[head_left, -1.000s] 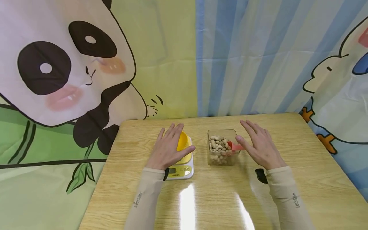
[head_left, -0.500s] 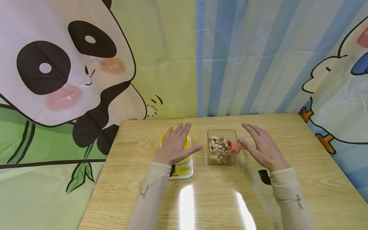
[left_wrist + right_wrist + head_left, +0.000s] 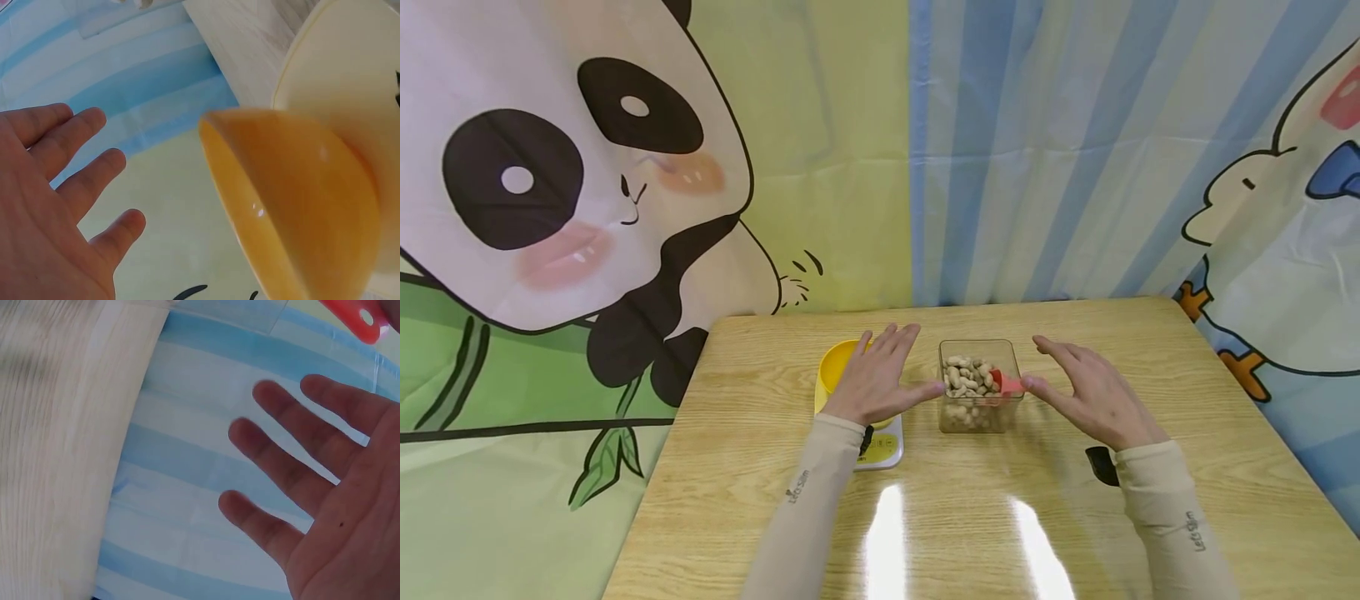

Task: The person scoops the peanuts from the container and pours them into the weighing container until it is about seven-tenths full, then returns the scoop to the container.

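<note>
My left hand hovers with spread fingers over the right part of a kitchen scale, its thumb pointing toward a clear square container. A yellow bowl sits on the scale, partly hidden by that hand. In the left wrist view the fingers stand apart from the bowl. Unshelled peanuts lie in the container, with a red scoop whose handle sticks out over the right rim. Beside it is my right hand, fingers extended. Whether its thumb touches the scoop handle I cannot tell.
The wooden table carries two bright reflections near its front. Behind it hangs a curtain printed with a panda and blue stripes. A dark wrist device sits at the right cuff.
My left hand has moved to the right, away from the bowl and closer to the container, so more of the bowl shows. My right hand has shifted slightly toward me and to the right.
</note>
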A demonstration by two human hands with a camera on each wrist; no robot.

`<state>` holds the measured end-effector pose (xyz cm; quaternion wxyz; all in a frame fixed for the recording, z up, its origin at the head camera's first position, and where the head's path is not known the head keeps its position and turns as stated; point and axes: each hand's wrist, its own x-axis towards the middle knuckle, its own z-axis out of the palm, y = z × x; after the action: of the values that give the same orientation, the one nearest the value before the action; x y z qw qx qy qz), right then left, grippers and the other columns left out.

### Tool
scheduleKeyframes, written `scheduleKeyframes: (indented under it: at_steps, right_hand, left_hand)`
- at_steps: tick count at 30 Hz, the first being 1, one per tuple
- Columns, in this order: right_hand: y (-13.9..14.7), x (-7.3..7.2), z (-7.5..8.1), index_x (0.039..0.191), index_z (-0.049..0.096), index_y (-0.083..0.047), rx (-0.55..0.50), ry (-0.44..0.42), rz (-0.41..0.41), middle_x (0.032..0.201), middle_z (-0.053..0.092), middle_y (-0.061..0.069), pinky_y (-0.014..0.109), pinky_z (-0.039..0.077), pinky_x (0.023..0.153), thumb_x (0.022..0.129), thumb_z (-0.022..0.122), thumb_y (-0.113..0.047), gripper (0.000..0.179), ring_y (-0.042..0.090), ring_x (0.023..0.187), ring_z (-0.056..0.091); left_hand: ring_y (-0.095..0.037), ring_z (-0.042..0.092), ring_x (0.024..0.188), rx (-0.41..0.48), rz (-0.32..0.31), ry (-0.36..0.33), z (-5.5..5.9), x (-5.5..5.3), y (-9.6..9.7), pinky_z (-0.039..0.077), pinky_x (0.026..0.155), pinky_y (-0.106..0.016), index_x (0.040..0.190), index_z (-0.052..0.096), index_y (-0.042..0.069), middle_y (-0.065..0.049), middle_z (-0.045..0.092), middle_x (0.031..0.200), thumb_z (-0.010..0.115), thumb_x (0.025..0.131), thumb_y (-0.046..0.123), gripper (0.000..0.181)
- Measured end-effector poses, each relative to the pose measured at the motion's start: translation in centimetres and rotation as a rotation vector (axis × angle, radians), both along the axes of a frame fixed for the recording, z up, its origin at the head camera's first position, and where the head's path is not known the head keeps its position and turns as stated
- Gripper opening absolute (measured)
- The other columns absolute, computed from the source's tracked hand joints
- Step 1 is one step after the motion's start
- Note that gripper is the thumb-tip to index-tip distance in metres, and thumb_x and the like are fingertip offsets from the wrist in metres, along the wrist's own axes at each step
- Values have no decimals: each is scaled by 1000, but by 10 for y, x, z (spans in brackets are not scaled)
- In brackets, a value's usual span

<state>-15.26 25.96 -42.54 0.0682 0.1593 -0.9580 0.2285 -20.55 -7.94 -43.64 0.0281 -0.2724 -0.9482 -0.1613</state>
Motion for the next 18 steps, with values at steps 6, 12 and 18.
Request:
scheduleKeyframes:
  at_steps: [6, 12, 18]
  right_hand:
    - [3, 0, 3, 150, 50, -12, 56, 13, 61, 138, 61, 14, 62, 48, 95, 97, 63, -53, 69, 39, 121, 59]
    - [2, -2, 6, 128, 70, -10, 96, 133, 141, 116, 72, 13, 53, 57, 82, 91, 74, -46, 52, 31, 99, 70]
    - [0, -8, 16, 110, 78, -13, 164, 195, 234, 93, 72, -2, 34, 56, 63, 87, 81, -37, 33, 10, 73, 65]
  left_hand:
    - [-23, 22, 153, -21, -32, -15, -6, -4, 11, 6, 125, -47, 164, 18, 21, -2, 28, 165, 37, 81, 92, 111]
    - [-23, 23, 153, -41, -60, -17, -8, -8, 20, 6, 125, -49, 164, 16, 21, -2, 28, 165, 42, 80, 91, 113]
    - [-24, 24, 152, -67, -79, -4, -8, -11, 27, 9, 124, -51, 164, 19, 19, -1, 27, 166, 44, 79, 91, 114]
